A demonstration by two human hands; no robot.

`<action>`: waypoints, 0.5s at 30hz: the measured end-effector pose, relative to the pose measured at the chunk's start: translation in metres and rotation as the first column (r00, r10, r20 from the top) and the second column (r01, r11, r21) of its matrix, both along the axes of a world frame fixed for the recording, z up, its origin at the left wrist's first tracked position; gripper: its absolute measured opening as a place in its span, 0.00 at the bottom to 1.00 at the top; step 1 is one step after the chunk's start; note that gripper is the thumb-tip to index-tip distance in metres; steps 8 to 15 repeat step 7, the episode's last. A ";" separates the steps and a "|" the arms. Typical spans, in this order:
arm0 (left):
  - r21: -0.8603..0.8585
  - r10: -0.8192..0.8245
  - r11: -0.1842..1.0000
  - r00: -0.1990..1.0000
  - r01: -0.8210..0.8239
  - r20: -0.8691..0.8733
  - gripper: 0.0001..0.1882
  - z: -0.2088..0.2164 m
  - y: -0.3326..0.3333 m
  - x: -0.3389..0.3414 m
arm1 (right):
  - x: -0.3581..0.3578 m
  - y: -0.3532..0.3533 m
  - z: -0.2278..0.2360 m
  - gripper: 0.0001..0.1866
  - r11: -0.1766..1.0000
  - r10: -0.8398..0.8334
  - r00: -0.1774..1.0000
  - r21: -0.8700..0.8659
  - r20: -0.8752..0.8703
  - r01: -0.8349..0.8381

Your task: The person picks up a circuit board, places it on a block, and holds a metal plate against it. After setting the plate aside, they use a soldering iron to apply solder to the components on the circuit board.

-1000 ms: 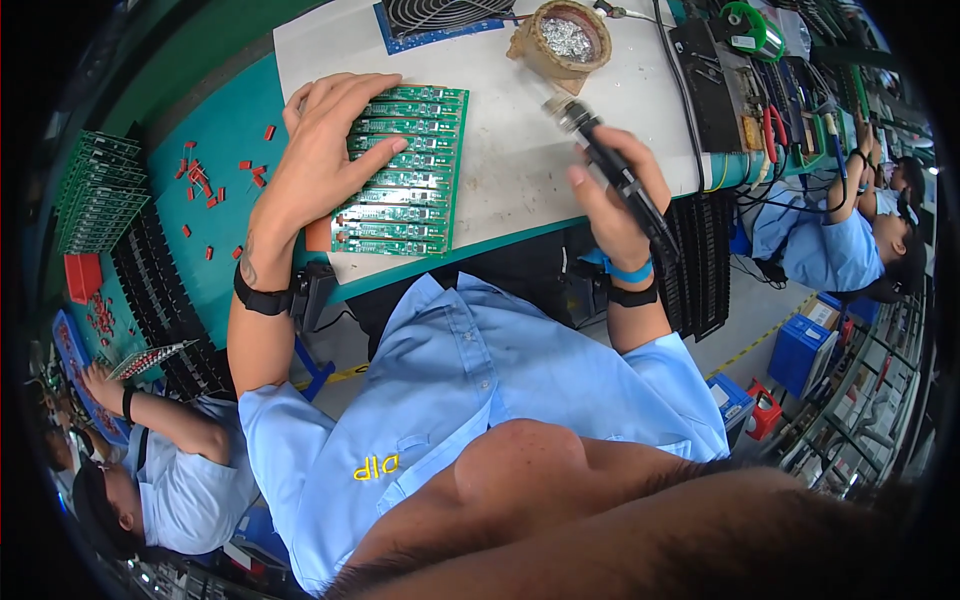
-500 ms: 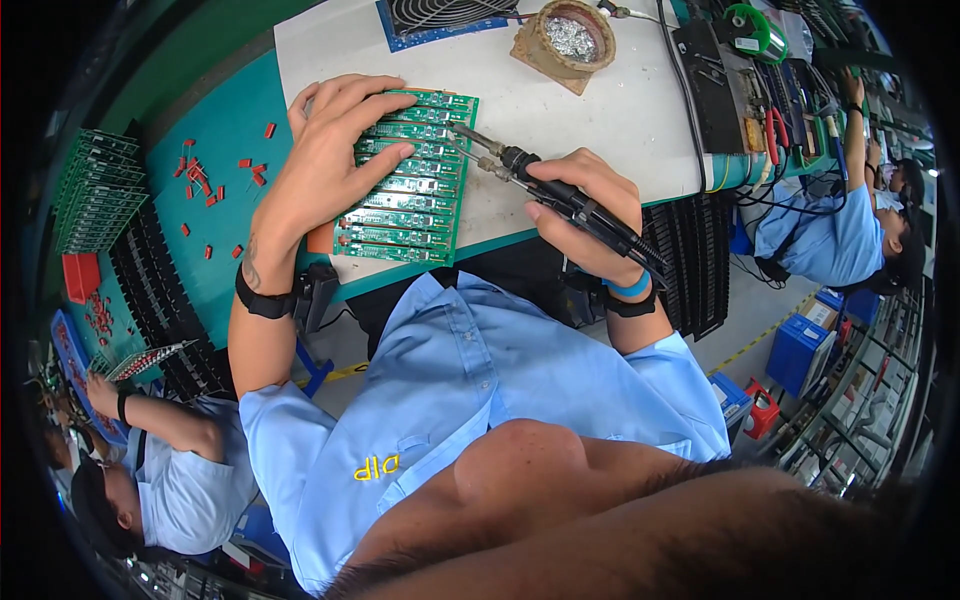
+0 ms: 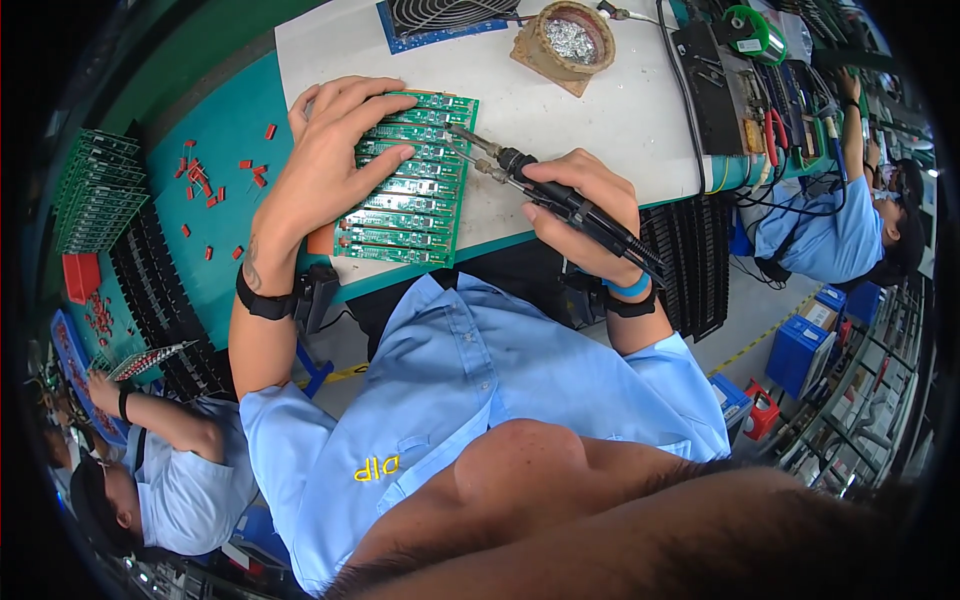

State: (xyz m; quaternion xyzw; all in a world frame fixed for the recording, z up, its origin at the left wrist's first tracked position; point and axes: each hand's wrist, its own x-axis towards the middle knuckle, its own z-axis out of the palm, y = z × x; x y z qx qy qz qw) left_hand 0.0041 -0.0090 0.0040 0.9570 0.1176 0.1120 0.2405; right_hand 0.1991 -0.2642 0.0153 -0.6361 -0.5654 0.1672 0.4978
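Observation:
A green panel of several narrow circuit boards (image 3: 400,222) lies flat on the white work surface in front of me. My left hand (image 3: 325,165) rests over its left side, fingers spread and thumb stretched across the boards. In my right hand (image 3: 597,190) is a black soldering iron (image 3: 575,212), gripped like a pen. A thin metal feed tube runs beside its shaft. The iron's tip points down-left at the panel's upper right part, at or just above the boards; whether it touches, I cannot tell.
A round pot of silvery scraps (image 3: 568,42) stands beyond the panel, beside a fan (image 3: 450,15). Red components (image 3: 200,180) lie scattered on the green mat (image 3: 230,120). Upright boards (image 3: 100,190) stand far left. Pliers (image 3: 772,135) and a green solder spool (image 3: 757,35) sit right. Co-workers flank me.
My right hand and the soldering iron have shifted very slightly left. My left hand and the panel stay put.

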 end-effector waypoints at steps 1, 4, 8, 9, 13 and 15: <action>0.000 0.000 1.000 1.000 0.000 0.000 0.24 0.000 0.000 0.000 | 0.000 0.000 0.000 0.21 1.000 -0.001 1.000 -0.002 0.000 0.001; -0.004 0.000 1.000 1.000 0.000 -0.004 0.25 0.000 0.000 0.000 | 0.000 -0.001 -0.001 0.21 1.000 -0.003 1.000 -0.008 -0.003 0.003; -0.009 0.004 1.000 1.000 -0.004 -0.012 0.25 0.001 0.000 0.000 | 0.001 -0.001 -0.001 0.22 1.000 0.000 1.000 -0.014 -0.011 0.000; -0.009 0.004 1.000 1.000 -0.004 -0.012 0.25 0.001 0.000 0.000 | 0.001 -0.001 -0.001 0.22 1.000 0.000 1.000 -0.014 -0.011 0.000; -0.009 0.004 1.000 1.000 -0.004 -0.012 0.25 0.001 0.000 0.000 | 0.001 -0.001 -0.001 0.22 1.000 0.000 1.000 -0.014 -0.011 0.000; -0.009 0.004 1.000 1.000 -0.004 -0.012 0.25 0.001 0.000 0.000 | 0.001 -0.001 -0.001 0.22 1.000 0.000 1.000 -0.014 -0.011 0.000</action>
